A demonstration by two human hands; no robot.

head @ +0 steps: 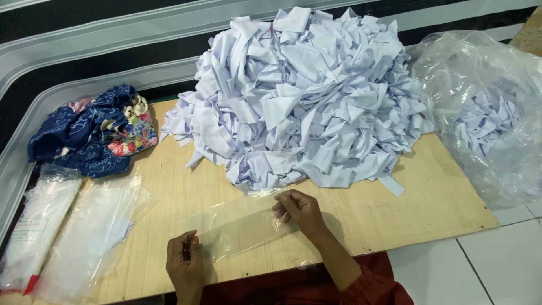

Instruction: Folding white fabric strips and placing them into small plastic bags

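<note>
A clear plastic bag (237, 226) lies flat on the wooden board (429, 197) in front of me. My left hand (184, 265) pinches the bag's near left edge with closed fingers. My right hand (299, 210) presses and grips its upper right part. Just beyond the bag rises a big heap of pale lilac-white folded cloth pieces (305, 96).
A dark blue patterned cloth bundle with a floral piece (93, 133) sits at the far left. Stacks of clear plastic bags (68, 231) lie at the left edge. A large crumpled plastic sack holding more white cloth pieces (488, 113) stands right. White floor tiles (497, 265) show at lower right.
</note>
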